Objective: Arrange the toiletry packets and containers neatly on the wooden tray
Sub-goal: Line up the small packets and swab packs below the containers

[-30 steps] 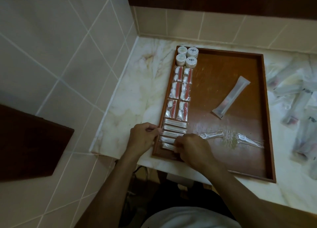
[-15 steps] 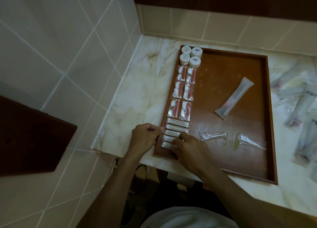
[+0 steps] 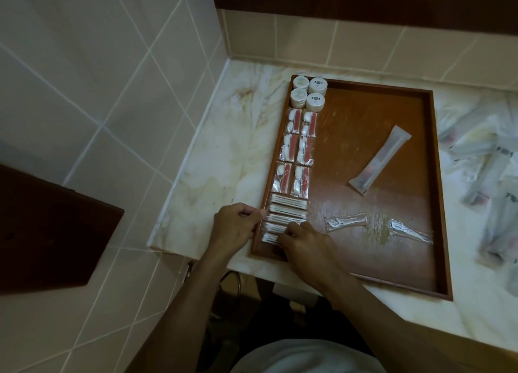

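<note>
head | both hands pinch swab packets | wooden tray left column

Round containers head the tray's left column, packets below them.

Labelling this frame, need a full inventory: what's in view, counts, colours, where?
tray: 1, brown wood, on the marble counter
jars: 4, white round lids, tray's far left corner, two by two
red packets: 6, clear with red and white contents, two columns below the jars
swab packets: 5 visible, white, stacked in a column at the tray's near left
long packet: 1, translucent white, lying diagonally mid-tray
clear packets: 2, clear with white contents, near right part of the tray
loose packets: count unclear, pale, on the counter right of the tray
counter: 1, cream marble
left hand: at the tray's left rim, fingers curled
right hand: on the nearest swab packets
</note>
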